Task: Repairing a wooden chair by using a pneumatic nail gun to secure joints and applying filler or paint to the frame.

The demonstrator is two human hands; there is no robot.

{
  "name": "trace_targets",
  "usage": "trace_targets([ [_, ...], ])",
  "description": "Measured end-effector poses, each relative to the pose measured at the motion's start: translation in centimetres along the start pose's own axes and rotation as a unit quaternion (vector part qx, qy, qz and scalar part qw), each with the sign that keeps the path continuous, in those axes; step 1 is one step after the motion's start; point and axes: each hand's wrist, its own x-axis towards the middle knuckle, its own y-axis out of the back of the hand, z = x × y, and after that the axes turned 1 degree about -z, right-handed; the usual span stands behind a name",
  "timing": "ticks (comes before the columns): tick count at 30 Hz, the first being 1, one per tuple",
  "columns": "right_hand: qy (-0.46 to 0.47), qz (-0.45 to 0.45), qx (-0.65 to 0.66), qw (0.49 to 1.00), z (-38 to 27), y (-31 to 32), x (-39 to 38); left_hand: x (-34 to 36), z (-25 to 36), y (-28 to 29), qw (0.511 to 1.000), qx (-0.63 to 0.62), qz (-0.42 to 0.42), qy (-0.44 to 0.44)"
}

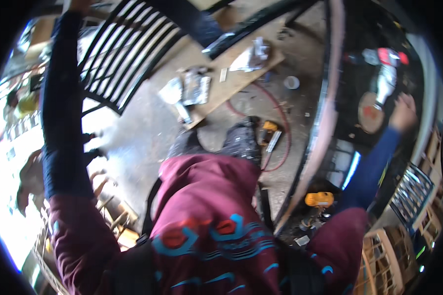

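Observation:
My left arm reaches up the left side to my left hand (78,6), cut off at the top edge beside a black slatted frame (128,49); its fingers cannot be made out. At the right, my right hand (402,110), fingers loosely bent and apart, is over a glossy black surface (354,147). Just beyond it lies a silver tool with a red end (385,73), its tip by a round tan disc (370,113). I see nothing clearly held in that hand.
A board (211,105) with crumpled packets (197,83) lies ahead of my feet, near a white cup (291,82). A yellow drill (270,130) and red hose (285,147) are on the floor. Another yellow tool (319,199) is lower right, near wooden frames (379,255).

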Motion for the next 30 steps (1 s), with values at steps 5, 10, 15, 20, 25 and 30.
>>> trace_targets([
  [5, 0.005, -0.011, 0.063, 0.998, -18.2, -21.5, -29.7, -0.7, 1.6, -0.2, 0.978, 0.101, 0.121, -0.139],
  [10, -0.272, -0.373, -0.072, 0.884, -14.7, -36.8, -53.5, -0.5, 0.2, -0.8, 0.982, 0.015, 0.11, -0.155],
  [15, -0.223, -0.34, -0.357, 0.841, -21.1, -49.8, -58.7, -2.6, 1.6, -1.9, 0.983, 0.032, 0.114, -0.144],
  [20, -0.367, -0.306, -0.146, 0.866, -13.1, -48.1, -59.0, -3.8, 2.3, -5.0, 0.974, 0.076, 0.126, -0.172],
  [25, -0.126, -0.498, -0.139, 0.847, -20.4, -40.2, -52.9, -4.0, 1.9, -3.5, 0.963, 0.11, 0.157, -0.188],
  [30, -0.169, -0.393, -0.078, 0.901, -38.3, -34.2, -37.6, -4.0, 1.0, -2.2, 0.945, 0.129, 0.218, -0.205],
])
